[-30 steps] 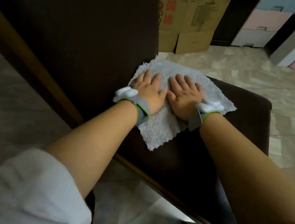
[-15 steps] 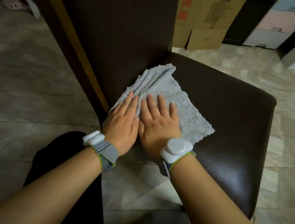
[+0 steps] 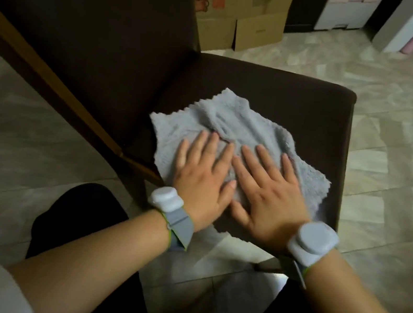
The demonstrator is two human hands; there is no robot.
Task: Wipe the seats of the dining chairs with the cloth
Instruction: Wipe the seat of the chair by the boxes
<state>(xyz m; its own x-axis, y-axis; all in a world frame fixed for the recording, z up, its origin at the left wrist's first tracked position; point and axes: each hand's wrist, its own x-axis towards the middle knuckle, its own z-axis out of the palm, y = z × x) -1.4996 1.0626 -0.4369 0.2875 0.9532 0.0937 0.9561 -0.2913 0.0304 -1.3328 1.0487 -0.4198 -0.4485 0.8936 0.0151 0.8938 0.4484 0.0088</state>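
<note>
- The cloth [image 3: 253, 137], a pale grey fleecy square, is lying on the dark brown seat [image 3: 305, 104] of the dining chair, spreading from the middle of the seat toward its near edge, with its near corner hanging just past that edge.
- The far half of the cloth is bunching into soft folds; the near half is lying flat.
- The left hand [image 3: 201, 177] is pressing palm-down on the left part of the cloth, fingers straight and slightly spread, gripping nothing.
- The right hand [image 3: 270, 192] is pressing beside it on the right part, fingers likewise flat and splayed, its thumb lying close to the left thumb.
- A white wrist device [image 3: 313, 240] is sitting on each wrist.
- The chair's tall backrest [image 3: 98, 27] is rising at the seat's left edge.
- Cardboard boxes [image 3: 248, 6] are standing on the tiled floor [image 3: 406, 81] beyond the seat's far edge.
</note>
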